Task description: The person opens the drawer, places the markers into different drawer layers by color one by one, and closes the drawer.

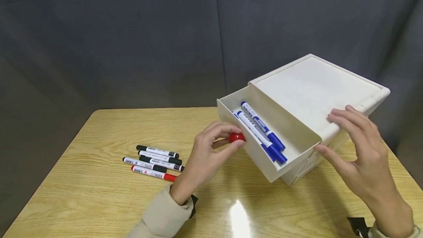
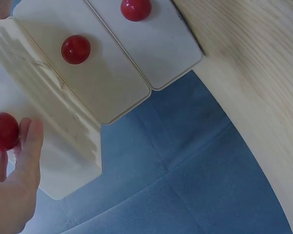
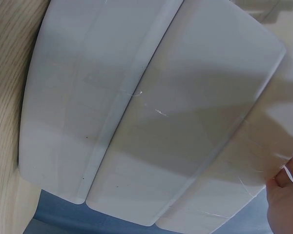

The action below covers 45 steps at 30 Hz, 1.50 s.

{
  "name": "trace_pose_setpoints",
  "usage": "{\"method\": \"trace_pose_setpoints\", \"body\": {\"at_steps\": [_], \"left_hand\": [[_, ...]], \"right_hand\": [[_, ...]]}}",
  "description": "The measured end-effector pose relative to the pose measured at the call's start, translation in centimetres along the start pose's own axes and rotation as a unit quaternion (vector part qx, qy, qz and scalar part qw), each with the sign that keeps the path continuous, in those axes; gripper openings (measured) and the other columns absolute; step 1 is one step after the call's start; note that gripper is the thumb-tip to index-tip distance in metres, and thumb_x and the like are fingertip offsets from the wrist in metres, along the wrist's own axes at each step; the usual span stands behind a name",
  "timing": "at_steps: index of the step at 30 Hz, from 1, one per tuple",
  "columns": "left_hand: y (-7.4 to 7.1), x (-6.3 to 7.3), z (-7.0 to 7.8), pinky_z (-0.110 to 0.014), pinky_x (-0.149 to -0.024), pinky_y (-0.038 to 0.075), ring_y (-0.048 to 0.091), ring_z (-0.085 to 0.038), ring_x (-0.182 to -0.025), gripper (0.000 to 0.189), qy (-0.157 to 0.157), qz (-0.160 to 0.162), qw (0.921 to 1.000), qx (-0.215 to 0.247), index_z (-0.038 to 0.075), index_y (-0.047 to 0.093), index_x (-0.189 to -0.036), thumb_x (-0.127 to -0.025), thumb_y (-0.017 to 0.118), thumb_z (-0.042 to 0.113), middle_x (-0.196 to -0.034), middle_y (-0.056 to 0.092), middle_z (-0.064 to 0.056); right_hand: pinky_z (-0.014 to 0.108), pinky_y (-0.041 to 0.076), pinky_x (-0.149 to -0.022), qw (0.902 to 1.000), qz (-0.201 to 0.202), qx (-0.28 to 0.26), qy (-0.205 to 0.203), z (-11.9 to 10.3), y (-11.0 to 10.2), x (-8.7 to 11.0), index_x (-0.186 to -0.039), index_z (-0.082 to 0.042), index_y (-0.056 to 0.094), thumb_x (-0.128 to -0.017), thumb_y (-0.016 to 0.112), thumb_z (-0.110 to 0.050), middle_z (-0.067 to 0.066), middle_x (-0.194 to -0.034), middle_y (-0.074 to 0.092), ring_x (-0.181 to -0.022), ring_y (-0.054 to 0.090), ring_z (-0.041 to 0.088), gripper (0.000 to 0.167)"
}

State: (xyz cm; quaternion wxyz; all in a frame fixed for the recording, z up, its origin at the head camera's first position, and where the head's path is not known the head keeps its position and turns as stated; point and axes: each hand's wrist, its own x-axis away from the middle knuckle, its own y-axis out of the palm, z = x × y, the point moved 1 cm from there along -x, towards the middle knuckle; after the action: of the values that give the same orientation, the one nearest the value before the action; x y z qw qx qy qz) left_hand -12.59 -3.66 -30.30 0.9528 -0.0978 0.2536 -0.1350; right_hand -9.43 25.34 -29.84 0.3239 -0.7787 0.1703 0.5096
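A white drawer unit (image 1: 317, 91) stands on the table with its top drawer (image 1: 228, 111) pulled out. Several blue whiteboard markers (image 1: 256, 122) lie inside that drawer. My left hand (image 1: 211, 153) pinches the round red knob (image 1: 236, 137) on the drawer front between thumb and fingers; the left wrist view shows the same knob (image 2: 4, 130) at the fingertips. My right hand (image 1: 367, 153) rests on the unit's near edge, fingers on top and thumb at the front corner. In the right wrist view, the unit's side (image 3: 185, 107) fills most of the picture.
Left of the unit, several black markers (image 1: 156, 151) and one red marker (image 1: 153, 173) lie on the wooden table (image 1: 82, 194). Two lower drawers show red knobs (image 2: 76, 49) in the left wrist view. A dark curtain (image 1: 132, 47) hangs behind the table.
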Motion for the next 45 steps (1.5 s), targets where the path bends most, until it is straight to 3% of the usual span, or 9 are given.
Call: {"method": "trace_pose_setpoints", "body": {"at_steps": [33,38,45], "left_hand": [[2.8,-1.6,-0.2,-0.019,-0.089,0.057,0.068,-0.025,-0.104,0.026,0.042,0.008,0.9986,-0.030,-0.001,0.066,-0.115,-0.090,0.071,0.005,-0.115,0.063,-0.015],[3.5,-1.9,-0.4,-0.018,-0.089,0.056,0.068,-0.025,-0.104,0.027,0.061,0.009,0.9971,-0.044,-0.003,0.065,-0.116,-0.090,0.070,0.004,-0.117,0.063,-0.016],[4.3,-2.5,-0.5,-0.016,-0.089,0.056,0.068,-0.025,-0.101,0.026,0.094,0.014,0.9935,-0.062,-0.004,0.065,-0.116,-0.092,0.068,0.006,-0.118,0.063,-0.017]], "right_hand": [[0.033,0.032,-0.120,0.9998,-0.006,0.012,0.013,-0.7,-0.1,-0.2,-0.109,0.013,0.066,-0.087,0.064,-0.062,0.019,-0.123,0.067,-0.137,0.049,0.017,0.078],[0.033,0.031,-0.120,0.9998,-0.006,0.015,0.015,-0.8,-0.1,-0.2,-0.109,0.013,0.065,-0.087,0.063,-0.062,0.017,-0.124,0.067,-0.137,0.048,0.015,0.078],[0.035,0.031,-0.121,0.9998,-0.013,0.013,0.012,-0.4,0.0,0.0,-0.111,0.012,0.065,-0.088,0.064,-0.062,0.022,-0.123,0.066,-0.137,0.049,0.022,0.078]]}}
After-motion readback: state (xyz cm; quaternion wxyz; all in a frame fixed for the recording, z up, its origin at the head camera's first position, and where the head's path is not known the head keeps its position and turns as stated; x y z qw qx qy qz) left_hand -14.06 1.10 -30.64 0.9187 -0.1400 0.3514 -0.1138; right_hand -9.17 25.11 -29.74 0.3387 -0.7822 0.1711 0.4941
